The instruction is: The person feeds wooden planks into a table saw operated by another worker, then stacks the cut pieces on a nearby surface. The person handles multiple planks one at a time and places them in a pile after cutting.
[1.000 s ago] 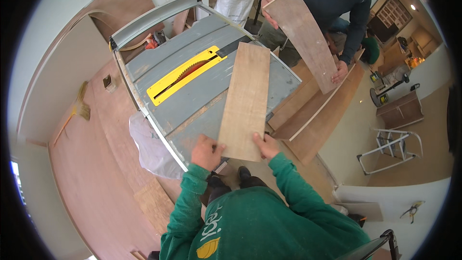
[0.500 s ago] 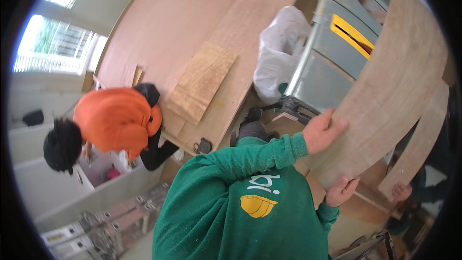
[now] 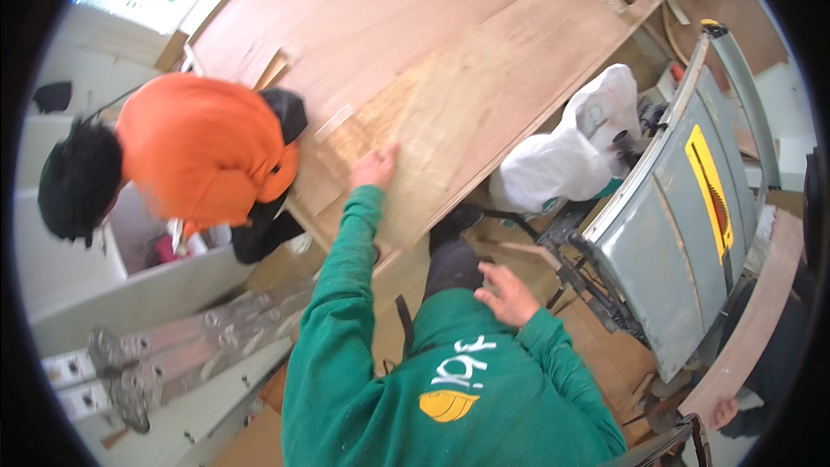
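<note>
My left hand (image 3: 374,168) grips the left edge of a thin, pale plywood sheet (image 3: 445,125). The sheet lies on the large pinkish wooden tabletop (image 3: 346,22) and partly covers a shorter, patterned board (image 3: 377,118). My right hand (image 3: 508,296) is off the sheet, in front of my body near my thigh. Its fingers are apart and hold nothing.
A grey table saw (image 3: 661,242) with a yellow insert and exposed blade stands to the right. A white bag (image 3: 558,160) sits beside it. Another person's hand (image 3: 724,412) holds a narrow wooden strip (image 3: 752,320). A person in orange (image 3: 203,151) bends at the left near a ladder (image 3: 173,346).
The plywood sheet has moved from the saw on the right to the tabletop on the left. My right hand has let go of it, while my left hand has gone leftward with it.
</note>
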A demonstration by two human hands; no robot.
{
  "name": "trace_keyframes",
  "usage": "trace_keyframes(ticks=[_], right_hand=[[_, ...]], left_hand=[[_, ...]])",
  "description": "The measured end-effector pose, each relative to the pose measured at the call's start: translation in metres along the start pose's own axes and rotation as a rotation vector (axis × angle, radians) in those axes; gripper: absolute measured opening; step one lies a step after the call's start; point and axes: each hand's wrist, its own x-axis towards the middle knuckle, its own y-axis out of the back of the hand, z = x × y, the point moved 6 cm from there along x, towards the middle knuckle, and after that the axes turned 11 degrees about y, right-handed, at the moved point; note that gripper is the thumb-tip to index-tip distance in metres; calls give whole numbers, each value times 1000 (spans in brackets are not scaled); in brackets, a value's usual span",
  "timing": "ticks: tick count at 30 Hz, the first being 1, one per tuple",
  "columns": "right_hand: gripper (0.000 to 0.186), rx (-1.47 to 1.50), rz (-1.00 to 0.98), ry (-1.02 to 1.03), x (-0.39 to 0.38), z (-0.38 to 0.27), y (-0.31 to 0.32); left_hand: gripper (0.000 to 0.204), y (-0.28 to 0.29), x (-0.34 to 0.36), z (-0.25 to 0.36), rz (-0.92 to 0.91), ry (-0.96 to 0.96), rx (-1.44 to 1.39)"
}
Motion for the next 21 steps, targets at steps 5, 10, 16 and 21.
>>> trace_keyframes(ticks=[5,10,16,21], right_hand=[[49,-30,43,-266,-29,105,-18],[50,-39,144,-586,-92,205,-48],[51,129,111,-954,-167,245,-102],[50,93,90,-907,-154,247,-113]], left_hand=[[71,-56,91,-10,-173,46,200],[72,-101,141,-14,-267,28,290],[75,-130,173,-42,-269,16,317],[77,-134,181,-50,-306,-2,304]])
